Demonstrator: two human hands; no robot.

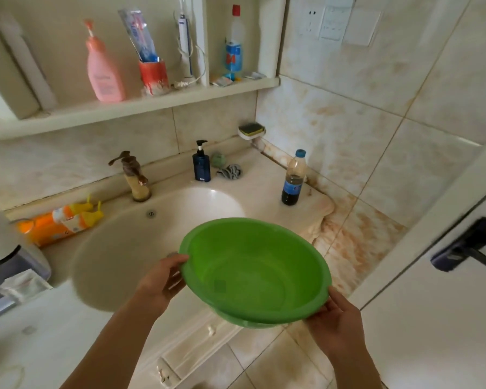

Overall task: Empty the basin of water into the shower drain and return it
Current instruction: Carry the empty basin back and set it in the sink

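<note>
A round green plastic basin [254,269] is held in the air over the front right edge of the washbasin counter. It looks empty and tilts slightly toward the left. My left hand [163,282] grips its left rim with the thumb on top. My right hand [338,324] grips the near right rim. The white sink bowl [129,248] lies just left of and behind the basin.
A bronze tap [134,175], a dark pump bottle [201,162], a cola bottle [293,178] and orange packets [59,224] stand around the sink. A shelf [129,106] above holds toiletries. A white door with a dark handle [466,245] is at the right.
</note>
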